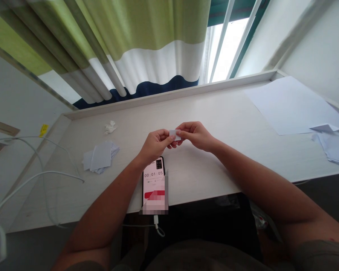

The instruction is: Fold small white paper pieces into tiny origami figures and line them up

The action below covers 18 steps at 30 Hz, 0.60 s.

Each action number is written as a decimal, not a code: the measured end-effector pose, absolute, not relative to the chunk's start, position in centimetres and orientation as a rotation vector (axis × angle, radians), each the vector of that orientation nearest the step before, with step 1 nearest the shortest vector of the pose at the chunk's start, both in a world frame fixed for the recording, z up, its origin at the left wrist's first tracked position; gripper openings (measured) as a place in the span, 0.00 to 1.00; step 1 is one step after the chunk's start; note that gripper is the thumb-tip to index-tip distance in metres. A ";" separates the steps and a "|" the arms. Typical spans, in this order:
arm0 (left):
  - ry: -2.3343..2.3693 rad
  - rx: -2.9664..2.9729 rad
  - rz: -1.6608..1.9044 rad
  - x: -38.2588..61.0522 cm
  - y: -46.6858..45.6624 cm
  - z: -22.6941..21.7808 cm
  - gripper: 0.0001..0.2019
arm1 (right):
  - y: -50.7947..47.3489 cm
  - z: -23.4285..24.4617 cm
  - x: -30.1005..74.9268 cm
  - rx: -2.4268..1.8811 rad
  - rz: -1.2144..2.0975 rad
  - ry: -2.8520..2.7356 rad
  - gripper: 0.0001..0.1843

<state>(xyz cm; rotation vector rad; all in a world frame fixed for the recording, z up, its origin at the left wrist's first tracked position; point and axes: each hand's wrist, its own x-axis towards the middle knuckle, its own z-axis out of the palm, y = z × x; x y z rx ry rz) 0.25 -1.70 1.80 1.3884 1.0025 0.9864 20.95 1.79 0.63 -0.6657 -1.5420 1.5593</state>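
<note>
Between my two hands is a small white piece of paper [174, 133], held up over the middle of the desk. My left hand [157, 143] pinches its left side with thumb and fingers. On its right side, the thumb and fingertips of my right hand [195, 134] are closed on the same paper. Whether the paper is folded is too small to tell. Just below my left hand lies a phone [154, 184] with a running timer on its screen, partly covered by my wrist and a blurred patch.
A pile of white paper slips [101, 156] lies left, near a crumpled tissue [110, 127]. Large white sheets [296, 105] and folded papers [335, 146] are at the right. White cables [39, 177] loop at the left; a charging cable [156, 220] hangs from the phone over the desk edge.
</note>
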 end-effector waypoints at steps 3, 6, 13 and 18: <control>1.010 1.387 0.994 0.2 -1.7 1.9 0.19 | 1.8 0.7 21.0 -0.683 1.552 -1.545 0.25; 0.998 1.430 0.988 0.1 -1.7 2.1 0.19 | 1.8 0.8 21.1 -0.692 1.527 -1.563 0.25; 1.027 1.449 1.014 0.3 -1.8 2.0 0.18 | 1.9 0.6 21.0 -0.679 1.579 -1.528 0.25; 1.056 1.430 1.065 0.3 -1.6 1.8 0.16 | 2.0 0.2 20.7 -0.673 1.557 -1.495 0.26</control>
